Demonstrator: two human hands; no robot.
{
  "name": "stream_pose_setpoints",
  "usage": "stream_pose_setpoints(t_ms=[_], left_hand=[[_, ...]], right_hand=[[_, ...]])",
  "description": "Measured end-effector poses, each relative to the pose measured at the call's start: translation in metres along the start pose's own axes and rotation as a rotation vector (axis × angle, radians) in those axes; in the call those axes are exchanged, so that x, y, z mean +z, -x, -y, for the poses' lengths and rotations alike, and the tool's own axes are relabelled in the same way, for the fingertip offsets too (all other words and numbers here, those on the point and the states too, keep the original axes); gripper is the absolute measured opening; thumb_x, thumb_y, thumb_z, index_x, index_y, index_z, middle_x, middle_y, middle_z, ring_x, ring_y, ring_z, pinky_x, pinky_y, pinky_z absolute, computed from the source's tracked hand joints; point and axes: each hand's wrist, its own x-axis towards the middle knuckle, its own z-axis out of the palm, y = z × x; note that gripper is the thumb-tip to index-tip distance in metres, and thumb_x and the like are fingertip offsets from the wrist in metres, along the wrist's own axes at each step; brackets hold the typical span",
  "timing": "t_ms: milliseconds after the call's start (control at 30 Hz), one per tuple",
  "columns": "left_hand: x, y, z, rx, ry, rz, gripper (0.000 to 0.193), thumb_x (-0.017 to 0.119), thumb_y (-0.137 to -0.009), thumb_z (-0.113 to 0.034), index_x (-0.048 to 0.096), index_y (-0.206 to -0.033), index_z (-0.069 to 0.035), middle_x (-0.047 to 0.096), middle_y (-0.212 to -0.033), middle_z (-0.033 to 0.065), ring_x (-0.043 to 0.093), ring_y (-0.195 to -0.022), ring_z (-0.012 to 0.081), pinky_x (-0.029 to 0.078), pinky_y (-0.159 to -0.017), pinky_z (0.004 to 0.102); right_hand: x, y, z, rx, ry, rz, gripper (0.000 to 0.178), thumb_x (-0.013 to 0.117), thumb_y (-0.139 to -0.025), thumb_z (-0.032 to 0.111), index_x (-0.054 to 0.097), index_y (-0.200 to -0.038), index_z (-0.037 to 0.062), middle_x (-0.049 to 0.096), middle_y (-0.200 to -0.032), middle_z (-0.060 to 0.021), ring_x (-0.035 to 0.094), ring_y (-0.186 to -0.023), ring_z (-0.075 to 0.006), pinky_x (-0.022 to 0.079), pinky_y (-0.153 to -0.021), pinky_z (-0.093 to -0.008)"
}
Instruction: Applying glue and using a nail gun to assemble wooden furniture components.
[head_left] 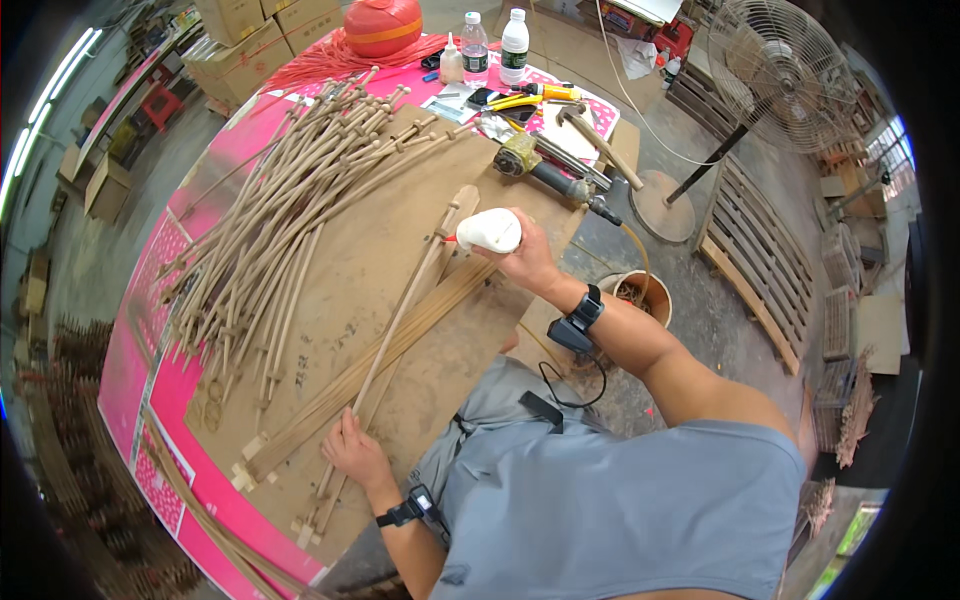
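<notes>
I've got the right hand (526, 258) gripping the white bottle (488, 230), red tip (450, 239) toward nine o'clock, right by the top of the wooden rod (399, 322). Rod runs one to seven o'clock across the bench (245, 502); left hand (357, 450) pinches it low.

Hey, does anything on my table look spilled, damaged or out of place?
No clear spill near the tilted bottle. The piled sticks cross untidily, and dark smudges mark the cardboard, making it look dirty.
</notes>
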Motion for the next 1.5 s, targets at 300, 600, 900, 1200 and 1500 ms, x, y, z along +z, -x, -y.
stream_pose_setpoints(t_ms=[300, 600, 900, 1200, 1500], left_hand=[[-0.002, -0.002, -0.006, -0.01, -0.015, -0.022, 0.022, 0.069, -0.095, -0.013, 0.072, -0.117, -0.012, 0.064, -0.097, 0.0078, 0.059, -0.087, 0.0318, 0.044, -0.077, 0.0463], [-0.005, -0.001, -0.005, -0.03, -0.01, 0.003, 0.023, 0.071, -0.094, -0.014, 0.072, -0.117, -0.012, 0.062, -0.096, 0.0083, 0.057, -0.087, 0.0324, 0.045, -0.079, 0.046], [-0.005, 0.001, -0.006, -0.067, -0.012, 0.012, 0.026, 0.074, -0.09, -0.012, 0.074, -0.116, -0.013, 0.064, -0.098, 0.0066, 0.06, -0.09, 0.0307, 0.047, -0.082, 0.0456], [-0.004, -0.001, -0.008, -0.085, 0.018, 0.007, 0.029, 0.074, -0.089, -0.007, 0.073, -0.117, -0.013, 0.066, -0.1, 0.0073, 0.061, -0.093, 0.0314, 0.046, -0.083, 0.0451], [-0.003, -0.003, -0.01, -0.076, 0.005, -0.022, 0.026, 0.074, -0.089, -0.011, 0.073, -0.115, -0.015, 0.065, -0.098, 0.0034, 0.061, -0.092, 0.028, 0.047, -0.082, 0.0431]], right_hand=[[-0.005, 0.003, -0.004, -0.148, 0.186, 0.029, 0.05, 0.092, -0.077, 0.019, 0.066, -0.117, 0.0047, 0.072, -0.107, -0.0099, 0.071, -0.097, -0.0254, 0.056, -0.084, -0.0365], [0.0, 0.038, 0.046, 0.064, -0.017, 0.175, 0.058, 0.093, -0.075, 0.015, 0.064, -0.123, 0.006, 0.073, -0.115, -0.0092, 0.072, -0.104, -0.0216, 0.057, -0.09, -0.0335], [0.038, 0.065, 0.06, 0.035, -0.213, 0.371, 0.06, 0.093, -0.076, 0.018, 0.061, -0.126, 0.0057, 0.073, -0.119, -0.0094, 0.072, -0.11, -0.0216, 0.057, -0.094, -0.0348], [0.052, 0.063, 0.067, 0.019, -0.116, 0.402, 0.059, 0.093, -0.076, 0.021, 0.062, -0.124, 0.005, 0.075, -0.114, -0.0103, 0.074, -0.107, -0.0241, 0.059, -0.091, -0.036], [0.062, 0.067, 0.062, -0.017, -0.115, 0.394, 0.057, 0.092, -0.076, 0.018, 0.062, -0.124, 0.0057, 0.074, -0.116, -0.011, 0.073, -0.107, -0.0242, 0.058, -0.091, -0.0361]])
